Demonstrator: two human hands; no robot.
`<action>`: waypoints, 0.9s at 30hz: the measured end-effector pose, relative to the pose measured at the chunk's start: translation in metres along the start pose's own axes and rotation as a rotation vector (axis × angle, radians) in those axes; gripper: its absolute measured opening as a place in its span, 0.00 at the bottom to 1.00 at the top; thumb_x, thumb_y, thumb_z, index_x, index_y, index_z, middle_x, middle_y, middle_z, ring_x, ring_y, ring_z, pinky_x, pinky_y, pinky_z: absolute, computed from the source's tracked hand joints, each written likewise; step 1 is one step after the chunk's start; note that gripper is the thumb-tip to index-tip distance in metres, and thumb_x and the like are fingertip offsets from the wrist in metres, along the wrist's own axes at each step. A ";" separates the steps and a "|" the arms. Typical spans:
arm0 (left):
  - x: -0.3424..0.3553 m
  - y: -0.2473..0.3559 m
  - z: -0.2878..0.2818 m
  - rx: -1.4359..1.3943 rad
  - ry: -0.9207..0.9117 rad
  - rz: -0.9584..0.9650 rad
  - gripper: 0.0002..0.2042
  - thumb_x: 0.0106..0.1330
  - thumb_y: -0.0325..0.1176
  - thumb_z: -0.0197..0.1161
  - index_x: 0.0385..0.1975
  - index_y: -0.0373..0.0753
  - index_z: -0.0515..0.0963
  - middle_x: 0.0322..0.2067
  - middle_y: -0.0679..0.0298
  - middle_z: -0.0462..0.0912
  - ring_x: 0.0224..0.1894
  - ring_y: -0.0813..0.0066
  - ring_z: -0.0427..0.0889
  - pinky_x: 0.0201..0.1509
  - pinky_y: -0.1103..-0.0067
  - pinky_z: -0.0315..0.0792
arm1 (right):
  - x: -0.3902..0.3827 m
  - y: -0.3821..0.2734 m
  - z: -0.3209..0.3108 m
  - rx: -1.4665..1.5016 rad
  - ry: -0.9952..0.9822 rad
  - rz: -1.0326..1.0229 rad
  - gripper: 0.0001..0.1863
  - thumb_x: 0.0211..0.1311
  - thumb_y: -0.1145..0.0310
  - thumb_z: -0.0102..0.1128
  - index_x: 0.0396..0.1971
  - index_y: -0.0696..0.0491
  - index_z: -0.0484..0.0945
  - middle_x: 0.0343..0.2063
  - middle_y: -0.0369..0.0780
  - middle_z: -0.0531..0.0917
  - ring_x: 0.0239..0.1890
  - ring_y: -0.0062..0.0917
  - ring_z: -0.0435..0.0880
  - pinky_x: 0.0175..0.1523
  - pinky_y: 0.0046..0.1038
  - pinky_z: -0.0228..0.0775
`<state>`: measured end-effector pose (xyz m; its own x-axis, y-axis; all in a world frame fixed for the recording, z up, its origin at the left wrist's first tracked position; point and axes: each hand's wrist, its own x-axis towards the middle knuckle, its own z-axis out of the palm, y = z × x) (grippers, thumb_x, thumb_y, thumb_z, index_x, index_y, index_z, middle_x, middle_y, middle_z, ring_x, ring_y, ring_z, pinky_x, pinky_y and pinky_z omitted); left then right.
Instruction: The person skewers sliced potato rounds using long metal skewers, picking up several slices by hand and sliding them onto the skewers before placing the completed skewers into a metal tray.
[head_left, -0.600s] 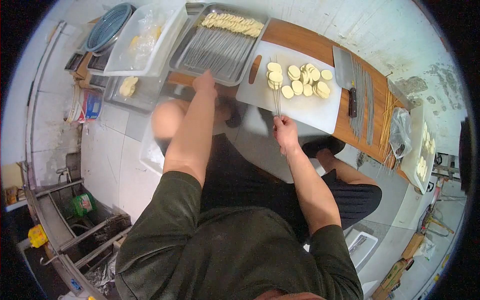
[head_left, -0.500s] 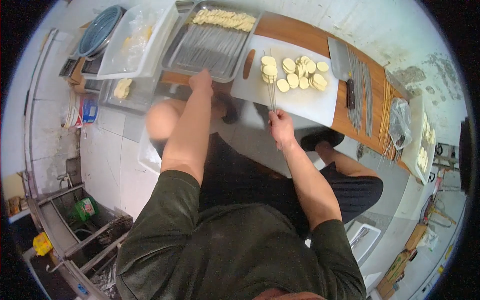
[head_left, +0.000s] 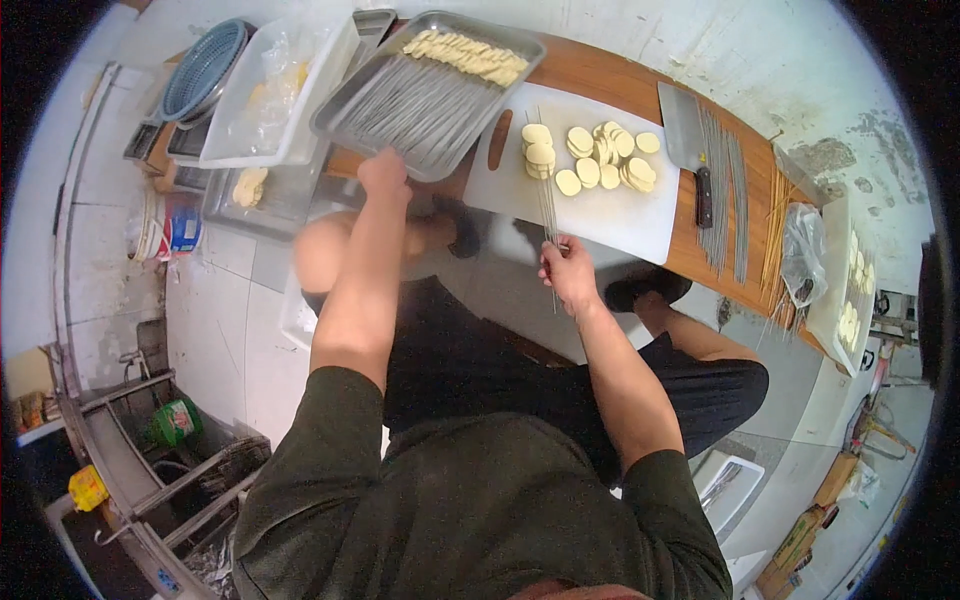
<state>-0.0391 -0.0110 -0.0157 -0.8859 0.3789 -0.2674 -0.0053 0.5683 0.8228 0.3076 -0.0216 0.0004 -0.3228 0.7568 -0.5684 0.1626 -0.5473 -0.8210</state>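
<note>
My left hand [head_left: 385, 174] is closed on the near edge of a metal tray [head_left: 458, 160]. Many thin metal skewers [head_left: 420, 105] lie side by side in the tray, with pale yellow round slices [head_left: 465, 57] in a row at their far ends. A bundle of metal skewers [head_left: 548, 212] is pinched in my right hand [head_left: 570, 272]. They run away from me to a stack of pale slices [head_left: 538, 152] on the white cutting board [head_left: 640, 235], and thin tips show beyond it. More loose slices [head_left: 610, 150] lie right of that stack.
Right of the board lie a cleaver [head_left: 703, 195], loose metal skewers [head_left: 738, 190], bamboo sticks [head_left: 775, 235] and a clear plastic bag [head_left: 803, 255]. A white bin [head_left: 850, 300] with slices stands at the far right. Left are a white tub [head_left: 215, 145] and a blue basket [head_left: 205, 70].
My left hand has pulled the tray's near end left, so the tray now lies more slanted. My right hand has drawn slightly nearer to me, still holding the skewers.
</note>
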 end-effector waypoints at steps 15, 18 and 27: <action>-0.048 0.105 -0.108 -0.570 -0.387 -0.151 0.13 0.63 0.32 0.53 0.39 0.26 0.75 0.29 0.54 0.80 0.28 0.64 0.81 0.32 0.67 0.80 | 0.039 -0.145 -0.091 0.083 0.255 -0.423 0.27 0.62 0.50 0.54 0.48 0.61 0.72 0.43 0.44 0.78 0.45 0.28 0.75 0.51 0.32 0.66; -0.035 0.116 -0.115 -0.489 -0.586 -0.115 0.14 0.63 0.33 0.54 0.39 0.26 0.75 0.30 0.53 0.81 0.29 0.64 0.82 0.32 0.68 0.80 | 0.039 -0.205 -0.113 0.323 0.028 -0.221 0.40 0.61 0.41 0.50 0.62 0.59 0.56 0.48 0.46 0.75 0.49 0.32 0.75 0.54 0.35 0.66; -0.019 0.165 -0.088 -0.175 -0.945 -0.032 0.16 0.60 0.36 0.59 0.38 0.27 0.78 0.35 0.54 0.82 0.31 0.70 0.83 0.34 0.73 0.79 | -0.013 -0.154 -0.112 0.745 -0.288 -0.139 0.29 0.68 0.49 0.40 0.59 0.55 0.66 0.57 0.45 0.72 0.57 0.37 0.71 0.63 0.38 0.62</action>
<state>-0.0637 0.0115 0.1688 -0.1450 0.8408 -0.5216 -0.1600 0.5003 0.8509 0.3908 0.0930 0.1282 -0.5387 0.7688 -0.3446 -0.5271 -0.6266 -0.5740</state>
